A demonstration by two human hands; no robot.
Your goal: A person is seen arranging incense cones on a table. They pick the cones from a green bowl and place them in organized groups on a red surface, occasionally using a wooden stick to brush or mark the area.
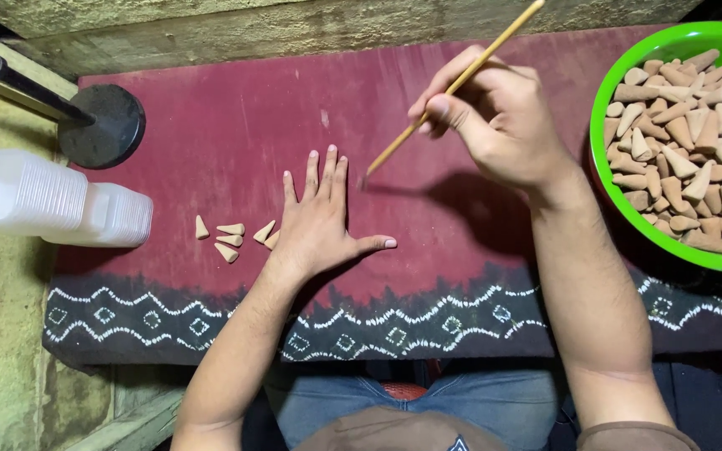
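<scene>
Maroon cloth over bench; left hand flat, fingers released, beside small clay cones. Right hand pinching thin wooden stick; tip best kept low, clear of fingertips.

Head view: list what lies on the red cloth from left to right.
Stack of clear plastic cups → black round base → small clay cones → left hand, flat on the cloth → right hand, holding a thin wooden stick → green bowl of cones.

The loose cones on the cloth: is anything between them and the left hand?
Nothing visible. The left hand lies flat on the red cloth right beside the small cones; the nearest cone sits at its edge. The right hand holds the thin stick apart.
</scene>
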